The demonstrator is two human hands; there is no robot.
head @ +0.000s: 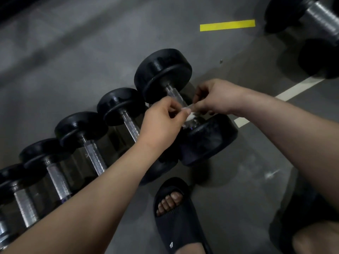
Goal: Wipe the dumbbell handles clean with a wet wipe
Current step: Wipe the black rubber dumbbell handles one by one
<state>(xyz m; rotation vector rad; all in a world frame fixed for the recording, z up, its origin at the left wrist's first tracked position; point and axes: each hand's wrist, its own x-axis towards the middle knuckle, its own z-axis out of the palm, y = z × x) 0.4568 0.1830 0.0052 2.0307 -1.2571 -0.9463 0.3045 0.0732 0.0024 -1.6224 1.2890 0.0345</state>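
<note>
Big dumbbell (163, 74) ends row (82, 125) on floor (91, 52). L hand (161, 123) & R hand (214, 98) over its handle (173, 93), both pinching wet wipe (190, 116) edges, prob. spreading it to wrap handle.

Of the wet wipe (190, 116) only a small white scrap shows; the rest is hidden between the fingers (174, 105) of the left hand (161, 123) and right hand (216, 97), which also cover the near half of the largest dumbbell's handle (174, 93). The left forearm (110, 180) hides much of the row's near ends. The leftmost dumbbell (2, 232) is cut by the left edge, the far dumbbell (319, 33) by the right, the slipper (176, 217) by the bottom. A dark speck (221, 61) on the floor (91, 52): too small to identify
</note>
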